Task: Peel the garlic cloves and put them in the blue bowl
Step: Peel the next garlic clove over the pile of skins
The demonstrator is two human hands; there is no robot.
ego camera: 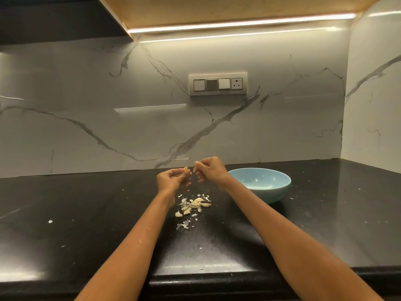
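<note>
My left hand [172, 178] is raised above the black counter and pinches a small garlic clove [186, 169] at its fingertips. A short gap to the right, my right hand [209, 169] has its fingers curled, thumb and forefinger pinched together on what looks like a scrap of skin. Below the hands, several garlic cloves [191, 206] lie in a small heap mixed with loose papery skins [183, 225]. The blue bowl [282, 187] stands to the right of my right wrist; the part of its inside that I see holds nothing.
The black counter [86, 213] is speckled with tiny bits of skin. A marble backsplash rises behind it, with a switch panel [217, 84] on it. A white wall closes the right side. The counter's front edge [217, 276] runs along the bottom.
</note>
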